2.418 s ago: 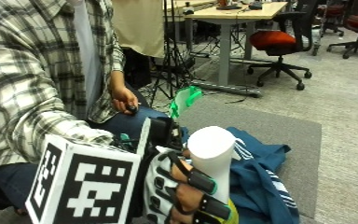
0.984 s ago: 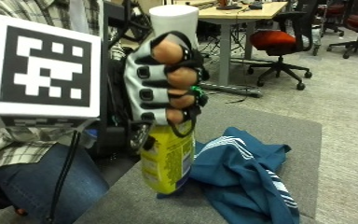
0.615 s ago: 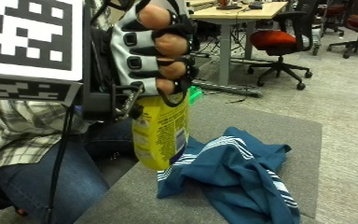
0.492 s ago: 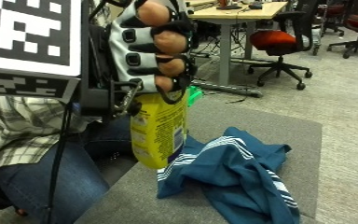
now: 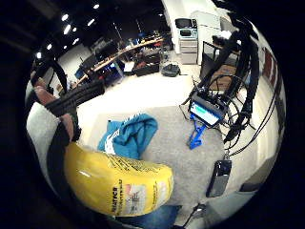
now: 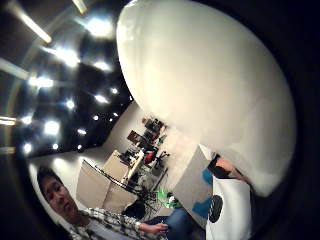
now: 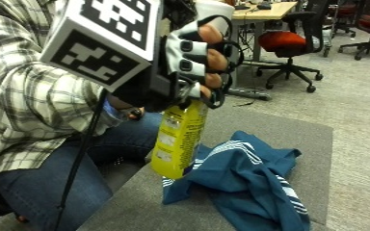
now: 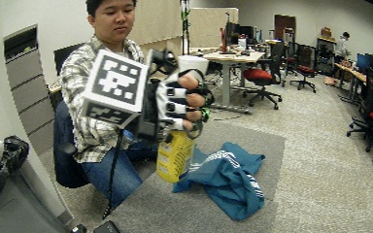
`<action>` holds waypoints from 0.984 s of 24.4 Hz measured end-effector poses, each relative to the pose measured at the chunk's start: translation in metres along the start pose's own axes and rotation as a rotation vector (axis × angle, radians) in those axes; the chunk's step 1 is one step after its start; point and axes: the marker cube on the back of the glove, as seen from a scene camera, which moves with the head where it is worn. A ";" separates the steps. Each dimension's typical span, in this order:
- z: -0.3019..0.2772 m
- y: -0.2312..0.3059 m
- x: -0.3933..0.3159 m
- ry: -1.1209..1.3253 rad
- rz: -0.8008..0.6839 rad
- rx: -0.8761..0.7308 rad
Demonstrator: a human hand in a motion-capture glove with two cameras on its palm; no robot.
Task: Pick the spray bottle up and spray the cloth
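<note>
My hand (image 7: 194, 60) is curled round the neck of the bottle (image 7: 177, 142), fingers (image 7: 212, 60) wrapped across its front just under the white spray head (image 8: 192, 63). I hold the bottle lifted, its yellow body hanging below my hand and tilted a little, its base clear of the grey bench (image 7: 275, 132). In the little-finger palm view the yellow body (image 5: 119, 181) lies right against my palm, and in the thumb-side view the white head (image 6: 210, 95) fills most of what my palm sees.

The cloth (image 7: 249, 185) lies crumpled on the bench below my hand and a little beyond the bottle's base, blue with white stripes, apart from the bottle as far as I can tell.

I judge the pick-up done and the spraying not yet begun. I cannot make out from these views which way the nozzle faces, nor whether any finger rests on the trigger. The next move, as I see it, calls for turning the head toward the cloth, bringing it nearer above the folds, and setting a finger on the trigger to squeeze. If the nozzle points away, the spray will land on the bench or on me instead.
</note>
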 end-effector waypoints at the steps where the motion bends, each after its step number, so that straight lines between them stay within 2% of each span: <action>1: 0.008 -0.001 -0.002 0.031 -0.012 -0.029; 12: 0.106 0.005 -0.044 0.358 -0.190 -0.295; 24: 0.153 0.010 -0.022 0.648 -0.357 -0.534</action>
